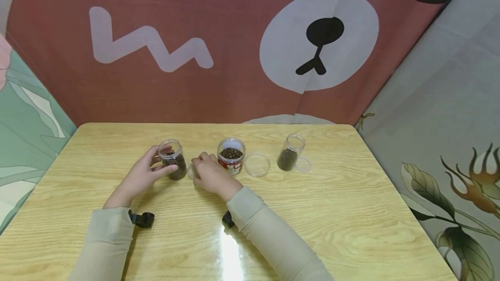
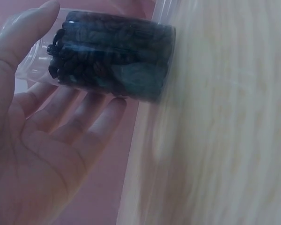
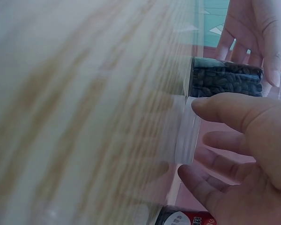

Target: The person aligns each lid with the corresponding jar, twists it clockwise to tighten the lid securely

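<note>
My left hand [image 1: 142, 176] holds a clear jar [image 1: 172, 161] partly filled with dark coffee beans [image 2: 112, 56], thumb on the near side and fingers behind. The jar stands upright and its mouth is uncovered. Beside it, my right hand [image 1: 212, 174] reaches down to a clear round lid [image 3: 187, 133] lying at the table. In the right wrist view the thumb and a finger span opposite edges of this lid. The head view shows only part of the lid, since the right hand covers it.
Close to the right hand stands an open tub [image 1: 231, 159] of brown beans with a red label. A clear lid [image 1: 257, 165] lies right of it. Farther right are another uncovered jar [image 1: 287, 159] of dark beans and a small lid [image 1: 303, 165]. All rest on a wooden table [image 1: 332, 211].
</note>
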Tool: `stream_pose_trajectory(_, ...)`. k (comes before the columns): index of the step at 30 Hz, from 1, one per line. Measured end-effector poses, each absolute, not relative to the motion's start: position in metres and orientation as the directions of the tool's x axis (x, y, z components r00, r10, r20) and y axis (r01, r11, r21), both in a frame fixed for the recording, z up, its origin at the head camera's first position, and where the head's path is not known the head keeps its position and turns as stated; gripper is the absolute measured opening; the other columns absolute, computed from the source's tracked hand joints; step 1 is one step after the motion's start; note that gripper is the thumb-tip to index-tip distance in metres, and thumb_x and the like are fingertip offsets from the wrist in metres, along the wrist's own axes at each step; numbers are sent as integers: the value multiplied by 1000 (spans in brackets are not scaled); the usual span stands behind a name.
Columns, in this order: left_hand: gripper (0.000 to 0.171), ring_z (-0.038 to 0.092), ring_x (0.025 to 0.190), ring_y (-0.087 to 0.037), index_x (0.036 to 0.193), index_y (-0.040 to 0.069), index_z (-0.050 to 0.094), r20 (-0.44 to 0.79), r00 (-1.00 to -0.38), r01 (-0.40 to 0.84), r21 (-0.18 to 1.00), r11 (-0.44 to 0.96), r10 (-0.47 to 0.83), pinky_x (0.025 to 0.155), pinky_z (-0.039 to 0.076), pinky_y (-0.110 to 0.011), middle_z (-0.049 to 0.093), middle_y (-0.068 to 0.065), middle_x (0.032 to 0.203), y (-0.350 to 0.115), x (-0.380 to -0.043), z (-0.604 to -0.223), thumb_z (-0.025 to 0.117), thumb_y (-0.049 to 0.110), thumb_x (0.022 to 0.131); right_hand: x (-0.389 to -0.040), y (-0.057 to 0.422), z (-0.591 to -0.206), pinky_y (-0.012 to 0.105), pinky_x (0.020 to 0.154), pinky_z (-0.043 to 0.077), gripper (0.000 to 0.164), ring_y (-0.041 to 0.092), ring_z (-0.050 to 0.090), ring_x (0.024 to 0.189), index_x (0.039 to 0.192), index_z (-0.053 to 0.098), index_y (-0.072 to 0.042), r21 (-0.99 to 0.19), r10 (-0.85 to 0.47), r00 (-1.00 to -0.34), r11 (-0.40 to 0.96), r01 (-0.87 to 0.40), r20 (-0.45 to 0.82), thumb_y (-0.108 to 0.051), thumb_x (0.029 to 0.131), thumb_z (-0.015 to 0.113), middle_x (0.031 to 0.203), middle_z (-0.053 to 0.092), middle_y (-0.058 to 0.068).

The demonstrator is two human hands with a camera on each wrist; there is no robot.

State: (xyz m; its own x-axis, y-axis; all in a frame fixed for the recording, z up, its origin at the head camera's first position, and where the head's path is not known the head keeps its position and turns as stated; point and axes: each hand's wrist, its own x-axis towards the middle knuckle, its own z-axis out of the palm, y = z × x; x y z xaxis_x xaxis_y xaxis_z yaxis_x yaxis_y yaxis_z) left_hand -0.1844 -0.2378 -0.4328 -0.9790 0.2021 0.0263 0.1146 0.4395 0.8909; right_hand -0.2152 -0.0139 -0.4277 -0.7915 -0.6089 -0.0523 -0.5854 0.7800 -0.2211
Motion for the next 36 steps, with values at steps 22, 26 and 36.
stream_pose_trajectory(22, 69, 35, 141, -52, 154, 7, 35, 32, -973, 127, 900, 417, 227, 109, 34, -69, 36, -19, 157, -244, -184, -436, 70, 29, 98, -210, -11, -426, 26, 96, 51, 54, 21, 52, 116, 138, 60, -8, -277, -613, -790, 760, -587, -7, -35, 92, 73, 131, 53, 7)
stream_pose_trajectory(26, 65, 35, 141, -52, 147, 2, 40, 14, -980, 98, 904, 416, 199, 111, 33, -67, 42, -23, 152, -246, -182, -437, 72, 29, 97, -207, -11, -423, 28, 97, 52, 55, 22, 55, 117, 138, 60, -6, -298, -606, -794, 751, -589, 42, -35, 93, 72, 131, 56, 9)
stream_pose_trajectory(36, 55, 45, 137, -40, 139, 2, 45, 42, -979, 116, 922, 369, 201, 104, 49, -32, 49, -18, 148, -249, -184, -441, 72, 25, 97, -200, -6, -419, 29, 103, 50, 59, 23, 58, 122, 141, 56, -4, -418, -541, -831, 731, -539, 125, -33, 93, 74, 137, 57, 11)
